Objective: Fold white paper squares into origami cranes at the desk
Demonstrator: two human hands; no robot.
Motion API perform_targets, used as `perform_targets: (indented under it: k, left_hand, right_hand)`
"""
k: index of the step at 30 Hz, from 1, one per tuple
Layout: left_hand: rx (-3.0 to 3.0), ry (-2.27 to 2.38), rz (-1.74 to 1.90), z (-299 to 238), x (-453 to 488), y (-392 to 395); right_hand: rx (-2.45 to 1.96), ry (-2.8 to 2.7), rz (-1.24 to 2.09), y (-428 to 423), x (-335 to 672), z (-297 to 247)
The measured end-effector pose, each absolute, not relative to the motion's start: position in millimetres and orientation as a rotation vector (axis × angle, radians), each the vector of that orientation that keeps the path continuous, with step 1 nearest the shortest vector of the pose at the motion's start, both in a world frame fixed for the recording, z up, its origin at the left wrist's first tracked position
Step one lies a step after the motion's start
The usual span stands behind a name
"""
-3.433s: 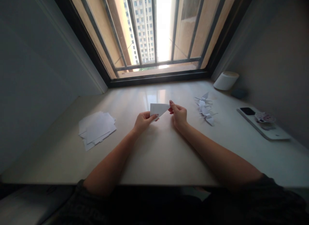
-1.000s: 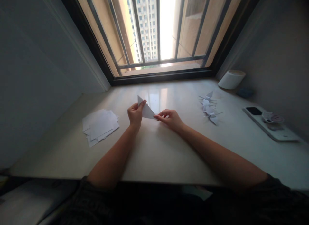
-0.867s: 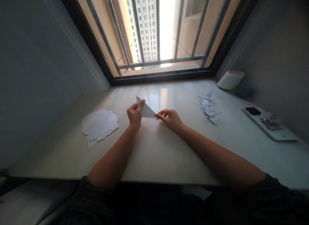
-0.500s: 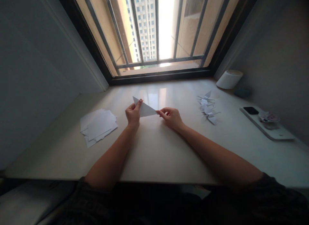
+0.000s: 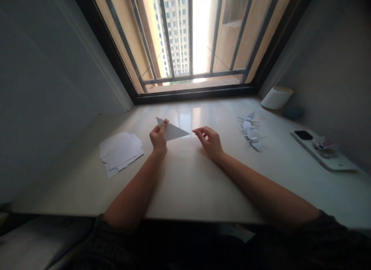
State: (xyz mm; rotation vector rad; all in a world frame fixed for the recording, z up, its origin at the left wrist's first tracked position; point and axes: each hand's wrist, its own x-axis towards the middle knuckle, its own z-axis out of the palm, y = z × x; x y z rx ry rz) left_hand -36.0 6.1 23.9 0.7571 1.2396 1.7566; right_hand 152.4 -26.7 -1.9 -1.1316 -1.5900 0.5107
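Observation:
A sheet of paper folded into a triangle (image 5: 177, 132) is held above the white sill by my left hand (image 5: 158, 138), whose thumb presses on its face. The triangle's long point reaches toward the right. Just beyond that point is my right hand (image 5: 210, 142), its thumb and index fingertips pinched together with nothing visible between them. A small gap separates those fingertips from the paper.
Loose paper squares (image 5: 123, 152) lie piled on the left. Several folded paper cranes (image 5: 251, 131) stand in a row on the right. Farther right are a phone (image 5: 321, 154) and a white cylinder (image 5: 277, 97). A barred window (image 5: 191, 45) rises behind the sill (image 5: 185, 192).
My right hand has let go of the triangle's point and drawn slightly away to the right. My left hand still holds the paper.

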Motion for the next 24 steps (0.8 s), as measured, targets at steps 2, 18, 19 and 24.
perform_targets:
  k: [2, 18, 19, 24]
  left_hand:
    - [0.747, 1.205, 1.668, 24.7, -29.3, 0.9]
    - [0.869, 1.064, 1.312, 14.6, -26.9, -0.7]
    - [0.870, 1.048, 1.298, 15.3, -27.0, -0.9]
    - [0.907, 1.060, 1.203, 20.0, -26.2, -3.9]
  right_hand:
    - [-1.071, -1.711, 0.389, -31.4, 150.5, 1.4]
    - [-1.010, -1.689, 0.506, -29.6, 149.8, -3.9]
    - [-1.002, -1.632, 0.547, -29.0, 149.7, -3.8]
    - [-1.061, -1.427, 0.596, -21.7, 151.6, -6.5]
